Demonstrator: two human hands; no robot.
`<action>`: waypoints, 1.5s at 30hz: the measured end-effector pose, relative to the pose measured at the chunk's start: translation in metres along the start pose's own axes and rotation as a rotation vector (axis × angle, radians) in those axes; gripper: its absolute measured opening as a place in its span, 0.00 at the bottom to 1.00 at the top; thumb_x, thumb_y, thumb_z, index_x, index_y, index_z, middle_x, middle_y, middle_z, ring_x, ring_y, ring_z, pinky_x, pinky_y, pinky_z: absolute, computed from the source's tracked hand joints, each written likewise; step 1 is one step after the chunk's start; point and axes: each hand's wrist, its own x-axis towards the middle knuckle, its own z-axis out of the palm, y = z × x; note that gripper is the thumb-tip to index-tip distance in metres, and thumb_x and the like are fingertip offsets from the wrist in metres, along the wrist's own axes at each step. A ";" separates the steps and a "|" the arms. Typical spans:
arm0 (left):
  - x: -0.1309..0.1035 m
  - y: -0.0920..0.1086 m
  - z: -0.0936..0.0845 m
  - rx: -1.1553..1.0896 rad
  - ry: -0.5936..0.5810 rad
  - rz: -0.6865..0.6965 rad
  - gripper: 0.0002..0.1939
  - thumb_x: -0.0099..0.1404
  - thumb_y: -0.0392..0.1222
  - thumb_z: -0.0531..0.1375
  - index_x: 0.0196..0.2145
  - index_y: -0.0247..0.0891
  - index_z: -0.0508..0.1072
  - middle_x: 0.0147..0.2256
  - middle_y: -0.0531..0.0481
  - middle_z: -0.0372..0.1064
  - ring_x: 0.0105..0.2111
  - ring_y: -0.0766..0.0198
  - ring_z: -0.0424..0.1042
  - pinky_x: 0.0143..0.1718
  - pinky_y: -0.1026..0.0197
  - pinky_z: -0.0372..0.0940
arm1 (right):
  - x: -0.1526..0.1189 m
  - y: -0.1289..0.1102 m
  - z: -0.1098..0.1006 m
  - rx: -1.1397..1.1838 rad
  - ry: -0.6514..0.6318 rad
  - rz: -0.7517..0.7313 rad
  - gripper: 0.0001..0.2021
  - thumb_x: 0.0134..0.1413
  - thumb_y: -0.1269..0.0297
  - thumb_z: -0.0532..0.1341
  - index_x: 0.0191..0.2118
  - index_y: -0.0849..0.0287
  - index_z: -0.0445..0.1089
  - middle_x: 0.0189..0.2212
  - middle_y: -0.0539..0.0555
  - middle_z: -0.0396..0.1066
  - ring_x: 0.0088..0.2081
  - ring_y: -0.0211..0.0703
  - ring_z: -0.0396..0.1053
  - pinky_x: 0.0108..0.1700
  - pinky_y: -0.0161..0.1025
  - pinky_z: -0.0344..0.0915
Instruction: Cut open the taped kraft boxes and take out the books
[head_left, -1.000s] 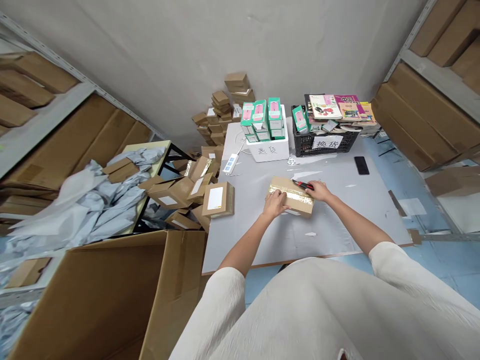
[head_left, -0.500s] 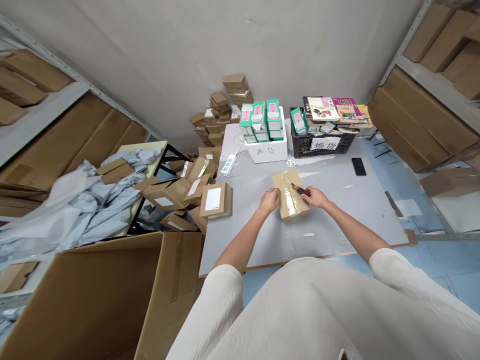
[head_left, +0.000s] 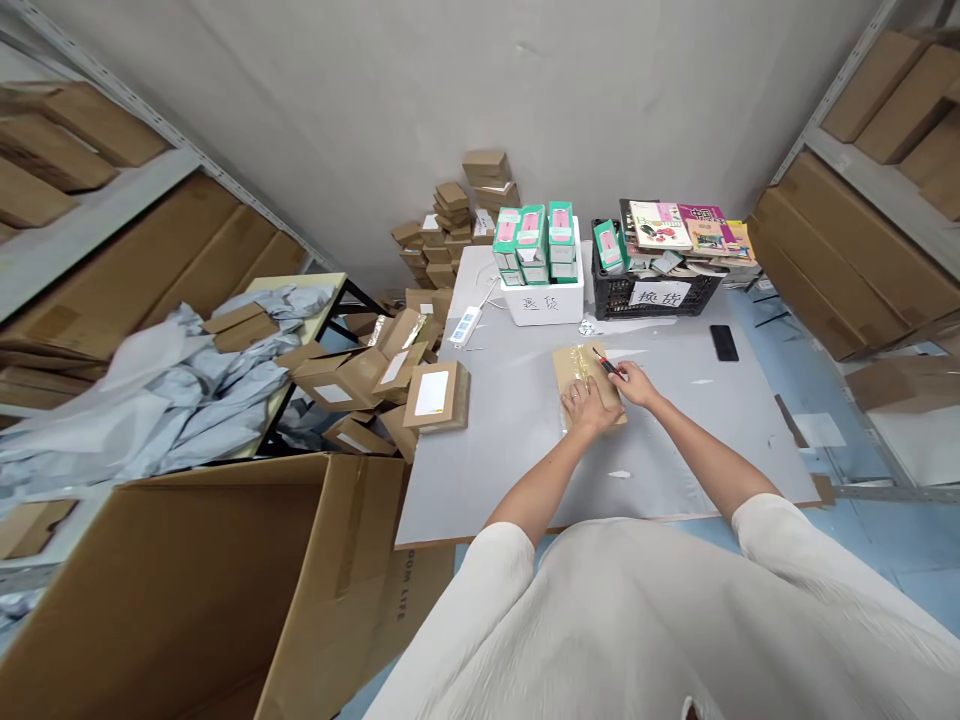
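A brown cardboard box [head_left: 568, 362] with shiny clear tape along its top lies on the grey table [head_left: 510, 460] in front of me. My left hand [head_left: 592, 406] rests flat on the near part of the box top, its fingers spread over the tape. In my right hand [head_left: 636, 384], at the right side of the box, is a red and black utility knife [head_left: 608, 365]. Its tip points up and left, over the far part of the box. Whether the blade touches the tape is too small to tell.
A white bin [head_left: 541, 304] of green-and-pink boxes and a black crate [head_left: 656, 297] of books stand at the back. A phone [head_left: 724, 343] lies right. A labelled carton [head_left: 438, 396] sits at the left edge, beside a large open carton [head_left: 360, 560].
My left hand has moved from the left side of the box onto its top. My right hand and the knife have shifted slightly away from me and up.
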 end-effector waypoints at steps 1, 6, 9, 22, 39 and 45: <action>-0.001 0.000 0.002 0.004 -0.007 -0.007 0.60 0.59 0.71 0.65 0.78 0.38 0.50 0.77 0.25 0.48 0.77 0.24 0.45 0.73 0.23 0.41 | 0.000 0.002 0.000 -0.003 0.002 0.003 0.11 0.64 0.52 0.60 0.42 0.53 0.72 0.49 0.58 0.76 0.54 0.54 0.73 0.59 0.49 0.69; 0.000 -0.011 -0.002 0.054 -0.075 0.054 0.64 0.57 0.71 0.67 0.79 0.38 0.47 0.78 0.23 0.44 0.78 0.24 0.42 0.74 0.22 0.36 | -0.001 0.011 -0.005 -0.027 0.012 0.010 0.11 0.64 0.52 0.61 0.42 0.53 0.73 0.52 0.61 0.76 0.58 0.56 0.72 0.64 0.52 0.67; 0.009 -0.027 -0.014 0.101 -0.146 0.133 0.66 0.54 0.69 0.71 0.79 0.42 0.46 0.78 0.23 0.44 0.78 0.25 0.42 0.74 0.21 0.36 | 0.001 0.014 -0.008 -0.047 0.015 -0.006 0.10 0.63 0.53 0.64 0.44 0.53 0.74 0.61 0.62 0.74 0.67 0.59 0.67 0.69 0.56 0.63; 0.038 -0.082 -0.053 0.259 -0.285 0.437 0.44 0.61 0.41 0.69 0.73 0.55 0.63 0.77 0.37 0.53 0.78 0.36 0.48 0.74 0.20 0.34 | -0.006 0.003 -0.010 -0.031 -0.057 0.082 0.11 0.64 0.53 0.64 0.43 0.55 0.76 0.48 0.58 0.81 0.50 0.54 0.78 0.54 0.47 0.73; 0.035 -0.064 -0.065 0.252 -0.198 0.476 0.33 0.64 0.57 0.72 0.61 0.44 0.70 0.62 0.38 0.68 0.66 0.42 0.68 0.69 0.45 0.59 | -0.029 0.022 -0.026 0.356 -0.140 0.188 0.14 0.64 0.52 0.65 0.47 0.55 0.73 0.40 0.54 0.81 0.40 0.46 0.80 0.42 0.39 0.73; 0.047 -0.056 -0.058 0.310 -0.277 0.431 0.38 0.58 0.55 0.77 0.60 0.42 0.69 0.62 0.37 0.69 0.66 0.41 0.67 0.69 0.45 0.57 | -0.029 0.031 -0.039 0.238 -0.162 0.190 0.17 0.70 0.50 0.56 0.35 0.55 0.73 0.36 0.53 0.79 0.34 0.42 0.75 0.41 0.38 0.71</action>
